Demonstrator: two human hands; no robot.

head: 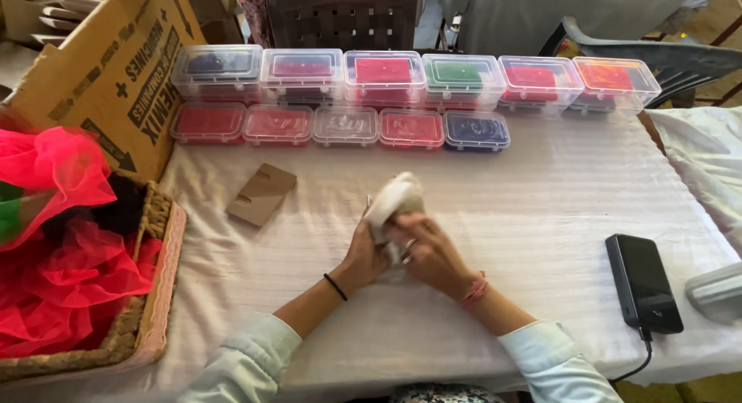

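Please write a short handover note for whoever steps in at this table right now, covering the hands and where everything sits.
Left hand and right hand: both closed around a small white cloth bundle, held just above the white tablecloth at centre.

Things: clear lidded plastic boxes with red, green and blue contents stand in two rows at the far edge. A cardboard piece lies left of the hands. A wicker basket of pink net fabric sits far left, a black power bank at right.

Done: boxes shut and lined up.
Left: the bundle is in hand, not set down.
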